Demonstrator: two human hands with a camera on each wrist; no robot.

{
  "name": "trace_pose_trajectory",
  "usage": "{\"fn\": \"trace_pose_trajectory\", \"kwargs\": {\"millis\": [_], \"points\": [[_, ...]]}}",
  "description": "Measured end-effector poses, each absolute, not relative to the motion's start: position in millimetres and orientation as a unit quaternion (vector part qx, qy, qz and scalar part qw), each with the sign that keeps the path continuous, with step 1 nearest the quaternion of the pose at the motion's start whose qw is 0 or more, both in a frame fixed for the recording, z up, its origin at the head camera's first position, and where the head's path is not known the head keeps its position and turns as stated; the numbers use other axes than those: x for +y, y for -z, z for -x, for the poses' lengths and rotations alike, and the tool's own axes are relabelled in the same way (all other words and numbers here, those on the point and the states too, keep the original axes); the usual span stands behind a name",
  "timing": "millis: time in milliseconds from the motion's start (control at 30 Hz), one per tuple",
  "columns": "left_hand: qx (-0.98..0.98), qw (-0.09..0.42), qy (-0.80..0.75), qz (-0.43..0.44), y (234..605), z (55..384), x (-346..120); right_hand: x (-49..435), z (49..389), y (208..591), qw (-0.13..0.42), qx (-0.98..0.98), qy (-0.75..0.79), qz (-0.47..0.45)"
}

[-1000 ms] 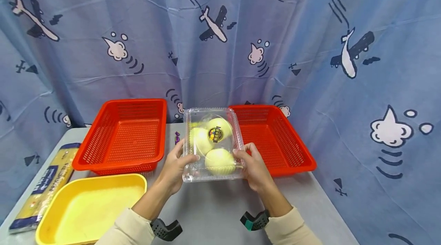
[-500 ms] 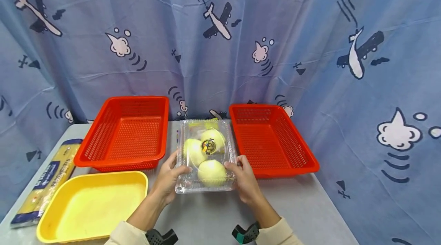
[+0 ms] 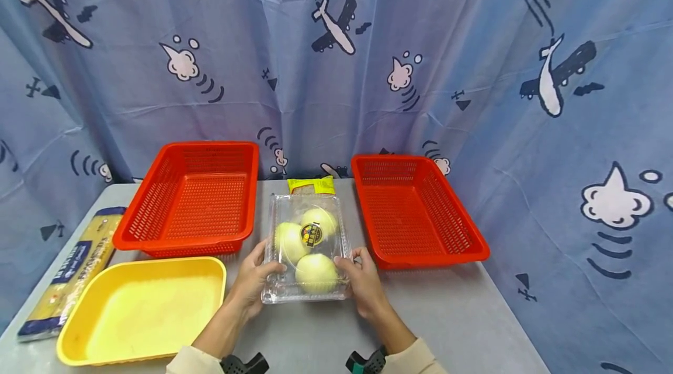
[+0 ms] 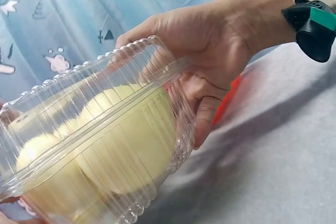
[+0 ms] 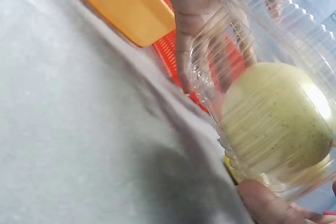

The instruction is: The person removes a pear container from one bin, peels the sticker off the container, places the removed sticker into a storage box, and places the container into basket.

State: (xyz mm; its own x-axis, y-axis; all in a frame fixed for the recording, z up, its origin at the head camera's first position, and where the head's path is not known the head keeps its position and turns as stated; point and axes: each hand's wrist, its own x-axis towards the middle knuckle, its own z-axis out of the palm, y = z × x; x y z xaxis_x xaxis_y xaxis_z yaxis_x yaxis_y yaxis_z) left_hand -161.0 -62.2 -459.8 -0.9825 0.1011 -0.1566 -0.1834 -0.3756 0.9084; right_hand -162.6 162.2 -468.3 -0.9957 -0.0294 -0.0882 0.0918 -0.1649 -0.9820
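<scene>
A clear plastic clamshell box (image 3: 306, 248) is held over the table in the head view, tilted, with its lid closed. Inside lie three round pale yellow-green fruits (image 3: 316, 273), and a dark round label (image 3: 311, 234) is on the lid. My left hand (image 3: 248, 281) grips the box's left side, thumb on top; my right hand (image 3: 366, 287) grips the right side the same way. From the left wrist, the right hand (image 4: 205, 51) shows across the box, its fingers bent against the plastic. In the right wrist view, small dark speckles dot one fruit (image 5: 278, 114).
Two red mesh baskets (image 3: 194, 243) stand at back left and right (image 3: 431, 259). At front left is a yellow tray (image 3: 142, 310), beside a long yellow-and-blue packet (image 3: 73, 274). Behind the box lies a yellow packet (image 3: 311, 184). A patterned curtain (image 3: 336, 87) hangs behind the table.
Both hands have brought the box lower in the head view and slightly left, away from the right basket. The yellow packet behind it has come into view; a small purple-wrapped piece is now hidden.
</scene>
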Motion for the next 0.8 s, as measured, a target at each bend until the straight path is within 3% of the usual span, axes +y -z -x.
{"fn": "trace_pose_trajectory", "kwargs": {"millis": [800], "points": [[0.557,0.079,-0.823,0.073,493.5,158.4,-68.2,147.8,161.7,499.0,0.038,0.660,0.747,-0.063]]}}
